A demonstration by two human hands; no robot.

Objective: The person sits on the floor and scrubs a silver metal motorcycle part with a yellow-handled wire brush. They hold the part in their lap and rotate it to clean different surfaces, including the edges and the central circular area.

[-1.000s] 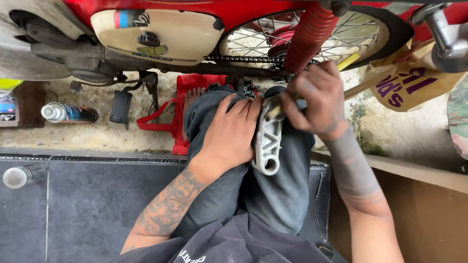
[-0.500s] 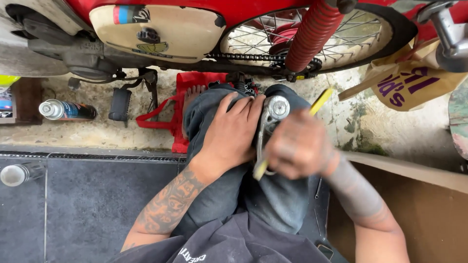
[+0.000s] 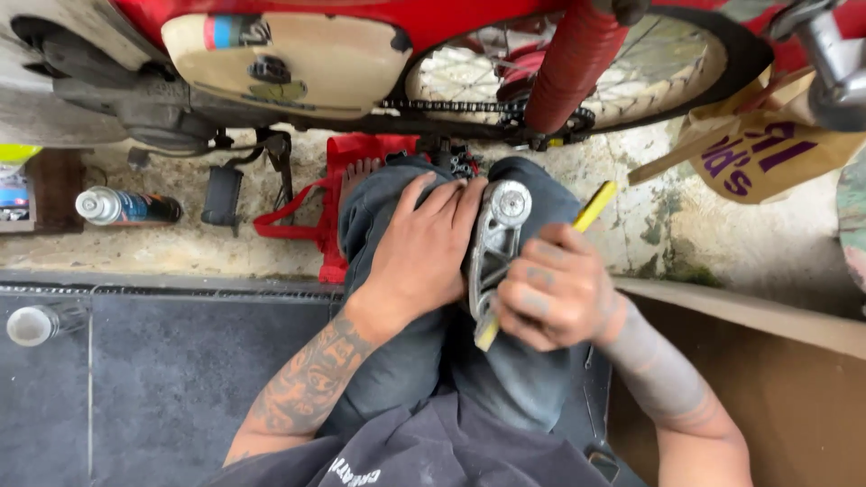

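A silver cast-metal bracket (image 3: 493, 242) with open cut-outs and a round boss at its top rests on my knees, which are in dark grey trousers. My left hand (image 3: 422, 248) lies flat over the left knee, its fingertips steadying the bracket's left edge. My right hand (image 3: 552, 289) is closed around a yellow-handled tool (image 3: 596, 206). The tool's handle sticks out up and to the right, and its lower end shows below my fist beside the bracket.
A red motorbike (image 3: 379, 54) stands across the top, with its spoked rear wheel (image 3: 631, 68), chain and red shock. A red bag (image 3: 347, 194) lies under it. A spray can (image 3: 126, 206) lies at left. A brown paper bag (image 3: 758, 149) sits at right, above a wooden board (image 3: 776, 379).
My right hand came down from the bike's rear wheel area with the yellow tool and now sits against the bracket on my knees. The left hand stayed in place.
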